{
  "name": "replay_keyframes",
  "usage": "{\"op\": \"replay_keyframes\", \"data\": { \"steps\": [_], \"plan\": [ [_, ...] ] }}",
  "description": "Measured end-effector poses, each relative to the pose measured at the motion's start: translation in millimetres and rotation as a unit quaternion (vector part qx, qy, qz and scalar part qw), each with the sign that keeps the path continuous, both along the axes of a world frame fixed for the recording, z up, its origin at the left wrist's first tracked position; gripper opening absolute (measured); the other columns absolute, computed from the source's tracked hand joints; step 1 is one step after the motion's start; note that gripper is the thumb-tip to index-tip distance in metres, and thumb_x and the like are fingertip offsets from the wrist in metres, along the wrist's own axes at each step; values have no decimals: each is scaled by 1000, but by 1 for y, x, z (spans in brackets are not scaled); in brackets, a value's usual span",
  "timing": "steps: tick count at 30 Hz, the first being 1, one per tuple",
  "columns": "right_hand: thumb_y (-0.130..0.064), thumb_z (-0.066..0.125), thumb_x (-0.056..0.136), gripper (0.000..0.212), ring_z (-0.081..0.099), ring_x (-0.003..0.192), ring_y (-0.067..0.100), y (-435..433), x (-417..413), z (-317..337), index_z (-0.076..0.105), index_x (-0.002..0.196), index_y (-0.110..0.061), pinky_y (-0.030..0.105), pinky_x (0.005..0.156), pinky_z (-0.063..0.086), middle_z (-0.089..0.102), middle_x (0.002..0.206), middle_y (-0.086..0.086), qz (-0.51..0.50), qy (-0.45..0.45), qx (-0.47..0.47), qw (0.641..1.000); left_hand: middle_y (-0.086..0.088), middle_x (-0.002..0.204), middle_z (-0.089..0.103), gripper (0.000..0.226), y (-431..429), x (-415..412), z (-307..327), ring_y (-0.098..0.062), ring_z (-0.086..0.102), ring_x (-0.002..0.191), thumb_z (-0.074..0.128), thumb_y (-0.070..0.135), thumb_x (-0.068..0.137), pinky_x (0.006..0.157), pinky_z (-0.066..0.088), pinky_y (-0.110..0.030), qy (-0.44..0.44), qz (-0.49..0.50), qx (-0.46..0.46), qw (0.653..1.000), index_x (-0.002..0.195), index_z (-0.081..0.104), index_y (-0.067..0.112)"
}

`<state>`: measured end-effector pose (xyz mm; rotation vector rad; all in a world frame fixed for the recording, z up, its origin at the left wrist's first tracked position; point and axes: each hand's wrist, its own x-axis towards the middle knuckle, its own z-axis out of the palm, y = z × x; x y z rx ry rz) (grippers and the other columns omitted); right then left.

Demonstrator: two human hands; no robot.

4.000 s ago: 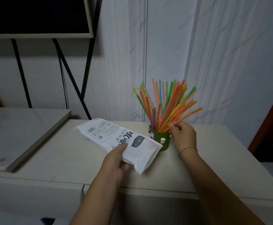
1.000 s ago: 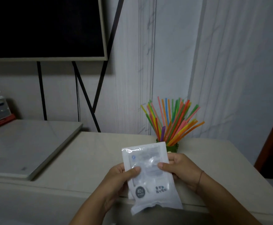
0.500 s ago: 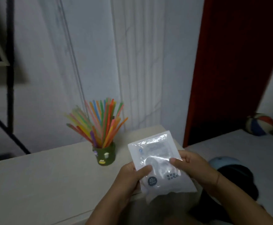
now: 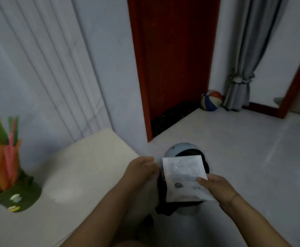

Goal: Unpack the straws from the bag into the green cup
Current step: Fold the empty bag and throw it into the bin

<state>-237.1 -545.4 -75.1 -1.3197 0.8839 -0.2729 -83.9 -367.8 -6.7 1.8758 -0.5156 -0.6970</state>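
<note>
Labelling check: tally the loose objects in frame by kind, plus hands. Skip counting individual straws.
hands: 2 (left hand, right hand)
bag: 1
green cup: 1
bin: 1
ball: 1
total: 6
The straws are too blurred to count.

A pale panelled wall [image 4: 95,50] stands behind a cream table [image 4: 85,166]. Right of it are a red-brown door [image 4: 172,59], a tied grey curtain [image 4: 243,59] and a striped ball [image 4: 211,100] on the light tiled floor [image 4: 243,148].
</note>
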Motion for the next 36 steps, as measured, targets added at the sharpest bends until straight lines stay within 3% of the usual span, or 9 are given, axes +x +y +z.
{"op": "replay_keyframes", "data": {
  "steps": [2,4,7,9,12,20,23,28,36],
  "plan": [
    [-12,66,84,10,61,68,21,-18,-10,-19,68,90,-4,20,50,51,68,80,7,-26,41,5,999,-12,107,67,10,-8,0,-4,-28,64,102,63,12,86,95,51,-42,30,16,-10,999,94,62,19],
    [-10,65,84,14,59,67,21,-34,-13,-39,67,94,-1,22,54,50,65,79,7,-53,80,-8,995,-14,99,68,8,-15,2,-10,-26,65,93,63,10,87,93,49,-43,35,4,-14,999,85,63,18],
    [-8,62,85,24,57,70,23,-53,2,-63,65,104,6,23,56,49,63,88,10,-102,107,-33,988,-12,100,72,15,-17,5,-14,-24,68,92,64,11,88,81,55,-29,65,24,-42,997,102,65,13],
    [-10,60,85,26,57,76,26,-60,22,-73,64,105,7,28,66,47,61,90,12,-117,117,-67,984,-11,101,72,22,-17,10,-18,-21,69,93,62,10,89,78,55,-22,74,37,-57,995,111,63,9],
    [-14,58,86,29,57,79,25,-63,59,-82,64,105,7,29,68,44,66,96,17,-127,123,-127,976,-10,100,72,22,-14,17,-22,-22,68,94,61,7,89,80,54,-24,81,52,-74,993,110,64,9],
    [-15,58,83,18,62,88,31,-64,126,-106,64,94,-1,27,66,43,63,91,16,-42,239,-214,946,-8,98,74,17,-11,34,-35,-23,68,93,63,9,87,88,53,-31,78,65,-78,992,103,68,14],
    [-10,56,85,24,62,97,32,-67,136,-111,64,104,1,28,70,43,66,105,18,-17,284,-230,931,-6,97,75,20,-11,36,-38,-22,68,92,64,10,87,88,54,-31,77,64,-87,991,106,68,12],
    [-7,42,94,31,56,113,36,-79,135,-117,57,119,2,39,91,45,59,123,22,-9,340,-260,904,-5,89,75,16,-11,35,-38,-21,68,86,62,5,87,79,56,-23,97,72,-108,987,101,68,11],
    [-7,42,94,39,50,122,37,-83,140,-118,46,132,3,43,101,41,51,134,23,48,369,-254,893,-9,92,75,16,-8,34,-38,-20,68,86,62,4,87,77,56,-21,108,86,-115,984,100,68,11]
  ]
}}
